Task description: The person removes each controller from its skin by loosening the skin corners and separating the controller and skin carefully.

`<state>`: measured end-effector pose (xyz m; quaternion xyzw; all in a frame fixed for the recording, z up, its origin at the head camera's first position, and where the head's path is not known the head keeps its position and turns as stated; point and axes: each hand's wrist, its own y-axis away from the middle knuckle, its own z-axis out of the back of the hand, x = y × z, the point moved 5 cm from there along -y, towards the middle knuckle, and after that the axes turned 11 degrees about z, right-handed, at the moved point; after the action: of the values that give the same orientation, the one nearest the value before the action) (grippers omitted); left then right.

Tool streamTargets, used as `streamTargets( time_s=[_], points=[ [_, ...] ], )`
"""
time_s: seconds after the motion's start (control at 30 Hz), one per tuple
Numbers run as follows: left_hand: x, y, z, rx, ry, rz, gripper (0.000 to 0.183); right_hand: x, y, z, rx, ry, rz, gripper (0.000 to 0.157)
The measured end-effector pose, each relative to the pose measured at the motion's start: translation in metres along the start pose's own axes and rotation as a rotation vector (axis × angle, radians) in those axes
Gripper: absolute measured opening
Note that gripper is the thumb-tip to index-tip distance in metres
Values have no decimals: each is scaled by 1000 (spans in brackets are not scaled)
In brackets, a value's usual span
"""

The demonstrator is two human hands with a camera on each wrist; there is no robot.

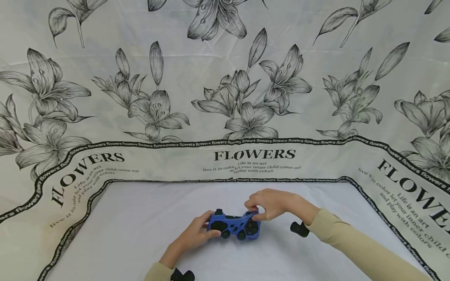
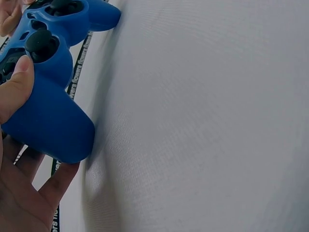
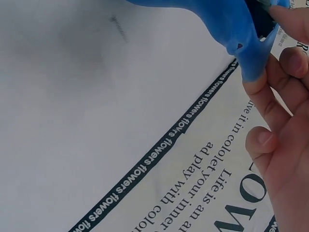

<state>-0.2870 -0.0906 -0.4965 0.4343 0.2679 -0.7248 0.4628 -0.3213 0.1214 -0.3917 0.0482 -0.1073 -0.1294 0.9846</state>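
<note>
A game controller (image 1: 233, 225) in a blue rubbery cover, with black thumbsticks and buttons facing up, is near the front middle of the white cloth. My left hand (image 1: 195, 233) grips its left handle. In the left wrist view the thumb lies over the left button pad, and fingers show beneath the blue handle (image 2: 58, 113). At the far right corner, my right hand (image 1: 272, 203) pinches the edge of the cover. The right wrist view shows the blue cover (image 3: 224, 29) drawn out between thumb and fingers, with part of the dark controller body (image 3: 260, 19) exposed.
White cloth (image 1: 140, 218) lies under the controller. Behind it hangs a flower-printed fabric (image 1: 225, 125) with black lettered bands, which also runs along both sides. Black wrist-worn devices show by the right wrist (image 1: 299, 229) and left wrist (image 1: 183, 275).
</note>
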Motion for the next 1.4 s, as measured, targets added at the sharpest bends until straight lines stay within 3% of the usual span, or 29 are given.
streamTargets(
  time_s=[0.33, 0.53, 0.9, 1.13, 1.4],
  points=[
    [0, 1, -1, 3, -1, -5, 46, 1, 12, -5, -117, -209, -34, 16],
    [0, -1, -4, 20, 14, -15, 44, -1, 14, -9, -116, -270, -41, 7],
    [-3, -1, -4, 18, -7, -18, 44, 4, 14, -10, -85, -156, 18, 21],
    [-1, 1, -2, 7, -17, -7, 44, 3, 21, -18, -126, -87, 0, 19],
    [-2, 2, -4, -11, -11, 32, 47, 2, 25, -20, -173, -92, -9, 16]
  ],
)
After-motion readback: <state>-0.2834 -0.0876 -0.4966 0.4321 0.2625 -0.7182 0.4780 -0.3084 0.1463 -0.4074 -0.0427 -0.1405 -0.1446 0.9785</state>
